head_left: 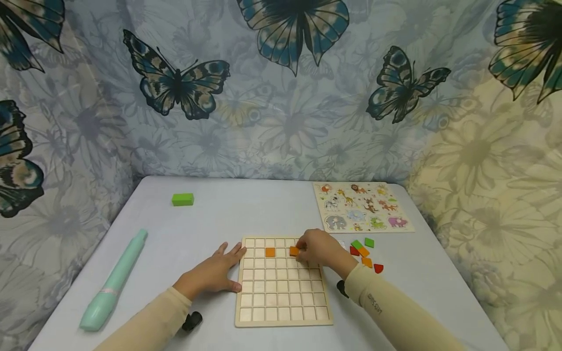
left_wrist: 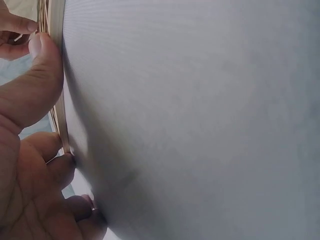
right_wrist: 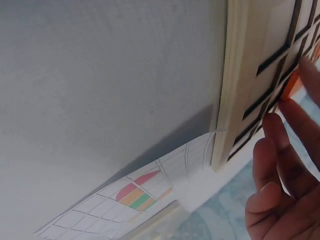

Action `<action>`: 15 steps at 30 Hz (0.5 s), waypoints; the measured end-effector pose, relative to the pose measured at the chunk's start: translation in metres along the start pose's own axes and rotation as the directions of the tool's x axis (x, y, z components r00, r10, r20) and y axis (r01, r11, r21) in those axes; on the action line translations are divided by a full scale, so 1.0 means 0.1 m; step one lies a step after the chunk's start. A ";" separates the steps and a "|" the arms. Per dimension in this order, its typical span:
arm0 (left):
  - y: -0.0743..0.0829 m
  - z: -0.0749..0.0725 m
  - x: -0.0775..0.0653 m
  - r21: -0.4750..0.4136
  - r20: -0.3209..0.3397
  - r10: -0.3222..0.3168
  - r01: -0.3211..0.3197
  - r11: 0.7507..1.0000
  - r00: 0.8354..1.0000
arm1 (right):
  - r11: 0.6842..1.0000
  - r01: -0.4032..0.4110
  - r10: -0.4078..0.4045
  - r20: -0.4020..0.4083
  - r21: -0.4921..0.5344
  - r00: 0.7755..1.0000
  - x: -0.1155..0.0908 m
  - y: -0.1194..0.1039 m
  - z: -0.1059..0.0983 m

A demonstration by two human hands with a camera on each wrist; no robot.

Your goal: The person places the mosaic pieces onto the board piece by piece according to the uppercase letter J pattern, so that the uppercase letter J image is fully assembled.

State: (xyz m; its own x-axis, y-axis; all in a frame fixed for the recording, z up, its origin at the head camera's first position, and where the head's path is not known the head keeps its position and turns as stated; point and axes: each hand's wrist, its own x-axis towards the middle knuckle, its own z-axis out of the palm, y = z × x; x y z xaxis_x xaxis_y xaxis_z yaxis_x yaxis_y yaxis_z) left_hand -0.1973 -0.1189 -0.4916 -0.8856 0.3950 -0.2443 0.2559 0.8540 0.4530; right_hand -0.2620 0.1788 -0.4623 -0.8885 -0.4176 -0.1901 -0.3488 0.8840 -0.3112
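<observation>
Your right hand point(head_left: 322, 251) has the tile point(head_left: 292, 251) pinched at its fingertips, out to that hand's left, on the far part of the board point(head_left: 284, 323). Farther left of those fingertips sits the other tile point(head_left: 270, 252), also orange, with bare grid between the two. That sideways gap looks like the relation that counts: your right hand is the nearer one, and the tile's face looks square, so no long axis stands out. Your left hand point(head_left: 213, 273) is spread wide, thumb and fingers touching the board's near-side edge, holding no piece. Off to the right of your right hand lie loose pieces point(head_left: 366, 262), green, orange and red.

Now the murky bits: your fingers cover part of the tile, and I can't tell whether it's flat in a cell or tipped across a ridge. The right wrist view gives only an orange sliver near the frame's edge. Beneath that wrist, the card point(right_wrist: 137, 192) shows a coloured pattern, but its far end is cut off.
</observation>
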 end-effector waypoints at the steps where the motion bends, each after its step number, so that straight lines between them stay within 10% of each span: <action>1: 0.00 0.00 0.00 -0.001 -0.001 -0.002 0.002 1.000 1.000 | 1.000 0.007 -0.007 -0.002 -0.003 1.000 0.00 0.00 0.01; 15: 0.01 -0.02 -0.01 -0.018 -0.002 0.007 -0.007 1.000 1.000 | 0.994 0.055 -0.059 -0.038 -0.098 0.998 0.01 -0.05 0.06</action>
State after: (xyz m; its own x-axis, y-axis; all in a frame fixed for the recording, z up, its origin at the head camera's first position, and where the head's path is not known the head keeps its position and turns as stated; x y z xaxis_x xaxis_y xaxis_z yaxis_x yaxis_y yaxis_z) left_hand -0.1967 -0.1194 -0.4897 -0.8845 0.4005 -0.2393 0.2554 0.8449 0.4701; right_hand -0.2592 0.1729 -0.4660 -0.8771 -0.4608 -0.1357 -0.4250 0.8760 -0.2282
